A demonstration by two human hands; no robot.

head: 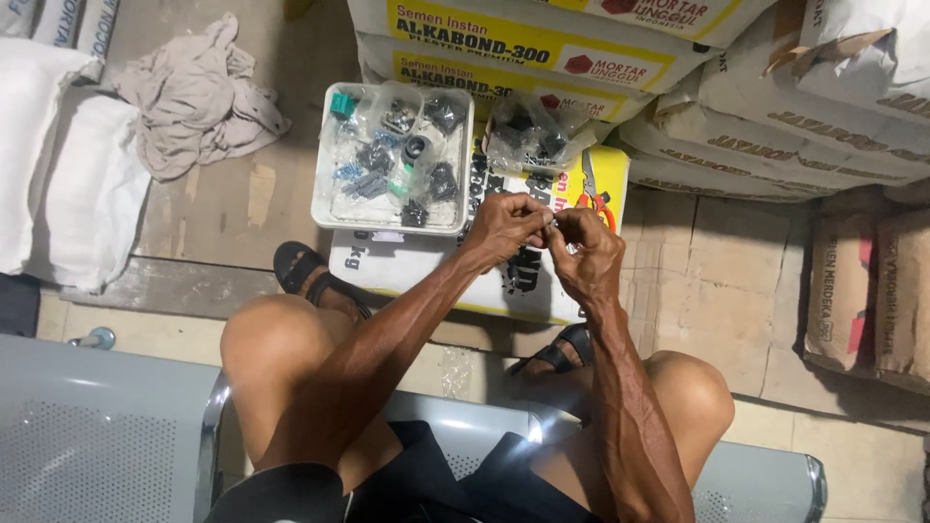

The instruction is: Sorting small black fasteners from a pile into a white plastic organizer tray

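The left hand (506, 225) and the right hand (588, 244) meet fingertip to fingertip above a white and yellow sack (542, 281) that lies flat on the floor. Both hands are pressed together on a small metallic part (554, 224), each pinching it from its own side; the part is too small to identify. Just beyond the right hand, orange-handled pliers (597, 199) rest on the sack. Beside the left hand, a white tray (392, 160) sits on the same sack, filled with clear packets of small dark hardware. A loose clear bag (531, 131) of similar pieces lies between the tray and the pliers. Stacked cement sacks (775, 126) close off the far side. A crumpled cloth (199, 97) lies well apart on the floor. The person sits on a grey metal bench (107, 436), sandalled feet beside the sack.
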